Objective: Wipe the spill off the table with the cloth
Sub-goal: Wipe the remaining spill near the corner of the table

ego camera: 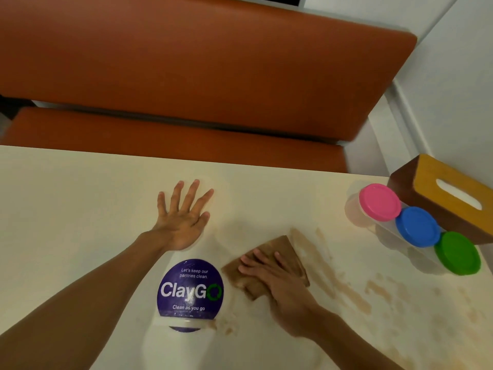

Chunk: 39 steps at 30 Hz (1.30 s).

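Note:
A folded brown cloth (286, 252) lies on the cream table (80, 198), right of centre. My right hand (277, 279) presses flat on it, fingers straight and pointing to the far left. A light brown spill (344, 287) streaks the table to the right of the cloth, with smaller blotches (226, 327) near the front. My left hand (184, 214) rests flat on the table with fingers spread, to the left of the cloth and apart from it.
A round purple "ClayGo" sticker (190, 289) sits between my arms. At the right stand three clear jars with pink (380, 201), blue (417, 227) and green (457, 253) lids, beside a wooden tissue box (450, 193). An orange bench (186, 76) runs beyond the table's far edge.

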Available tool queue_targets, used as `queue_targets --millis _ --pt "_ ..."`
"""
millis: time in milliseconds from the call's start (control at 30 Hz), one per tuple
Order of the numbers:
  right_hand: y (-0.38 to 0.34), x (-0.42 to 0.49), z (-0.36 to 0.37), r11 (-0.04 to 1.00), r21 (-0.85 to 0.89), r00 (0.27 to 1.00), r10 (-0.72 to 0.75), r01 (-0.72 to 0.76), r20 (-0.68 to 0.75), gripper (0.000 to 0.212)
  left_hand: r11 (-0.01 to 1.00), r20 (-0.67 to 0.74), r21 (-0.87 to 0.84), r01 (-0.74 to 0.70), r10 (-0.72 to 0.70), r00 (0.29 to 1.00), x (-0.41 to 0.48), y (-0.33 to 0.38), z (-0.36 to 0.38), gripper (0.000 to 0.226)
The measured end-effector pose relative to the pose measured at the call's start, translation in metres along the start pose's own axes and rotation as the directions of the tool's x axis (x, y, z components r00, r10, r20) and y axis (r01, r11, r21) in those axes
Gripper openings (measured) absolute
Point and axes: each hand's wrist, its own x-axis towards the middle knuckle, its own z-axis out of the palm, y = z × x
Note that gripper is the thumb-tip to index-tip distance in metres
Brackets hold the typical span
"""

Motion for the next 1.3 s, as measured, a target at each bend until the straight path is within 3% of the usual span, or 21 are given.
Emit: queue_targets --millis 133,233,300,433,500,967,1300 --pt "-0.007 0.023 -0.044 0.950 0.307 0.972 0.119 -0.053 -0.201 0.044 1.000 -0.018 0.003 0.000 0.000 1.000 0.001 -0.002 0.003 0.059" --pt "-0.010 0.057 -0.069 0.963 0.268 0.918 0.103 0.004 -0.382 0.043 1.000 -0.031 0.006 0.000 0.000 1.000 0.002 -0.002 0.005 0.061" --pt "-0.010 0.081 -0.069 0.987 0.154 0.905 0.030 0.040 -0.425 0.050 1.000 -0.036 0.013 0.002 -0.002 0.999 0.003 -0.004 0.006 0.060" --pt "0.003 0.101 -0.030 0.970 -0.241 0.993 -0.005 -0.024 -0.118 0.067 1.000 -0.044 -0.002 -0.015 0.014 0.999 0.003 -0.006 0.008 0.055" --pt "0.014 0.095 -0.012 0.943 -0.333 0.995 -0.023 -0.009 -0.092 0.074 1.000 -0.052 0.011 -0.016 0.017 0.998 0.003 -0.005 0.008 0.056" --pt "0.005 0.029 0.015 0.959 -0.256 0.989 -0.141 0.125 -0.045 0.064 1.000 -0.049 0.018 -0.002 0.003 0.999 0.001 -0.004 0.006 0.058" --pt "0.000 -0.031 0.025 0.990 -0.100 0.995 -0.094 0.095 0.016 0.054 1.000 -0.031 0.026 0.006 -0.005 1.000 -0.001 -0.002 0.002 0.060"
